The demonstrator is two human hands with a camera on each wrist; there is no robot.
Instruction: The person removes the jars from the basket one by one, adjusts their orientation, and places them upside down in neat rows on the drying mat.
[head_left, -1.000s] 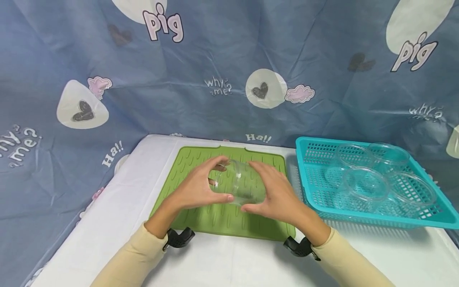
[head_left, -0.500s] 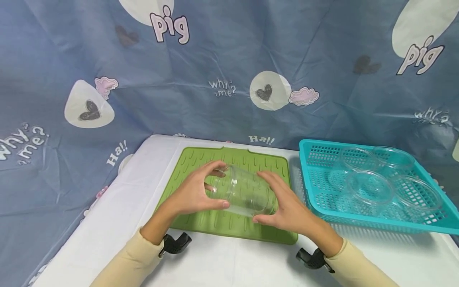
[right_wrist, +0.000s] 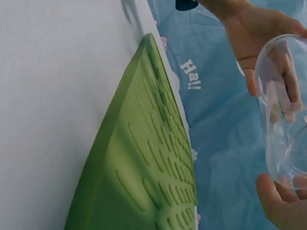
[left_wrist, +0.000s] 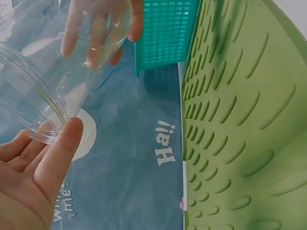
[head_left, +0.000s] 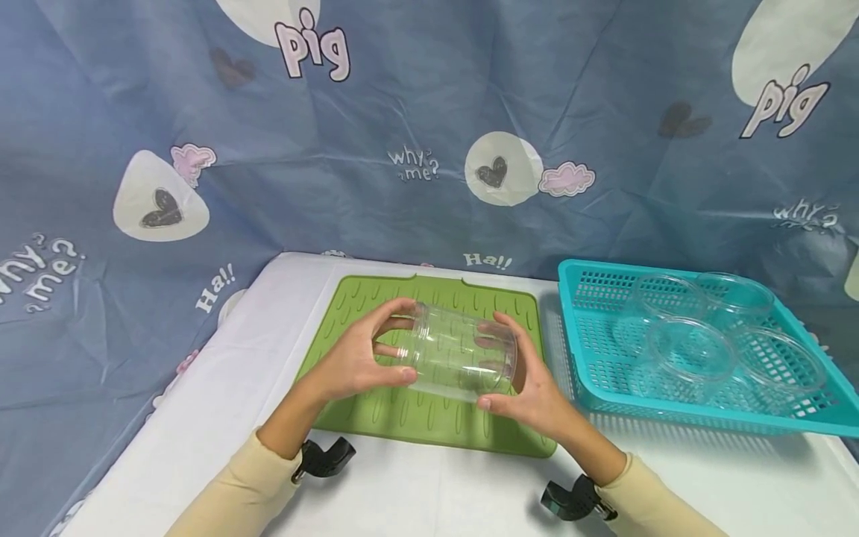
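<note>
- Compared with a second ago, the left hand [head_left: 359, 354] and right hand [head_left: 532, 382] are sitting farther apart.
- Both are gripping a clear jar [head_left: 456, 349], fingers curving widely around opposite ends.
- Transparent, glossy, ringed near the left hand, it is tilting sideways above the green ridged mat [head_left: 382, 418].

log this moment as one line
left hand: grips jar | right hand: grips jar | jar: sideways above mat | basket: four clear containers
</note>
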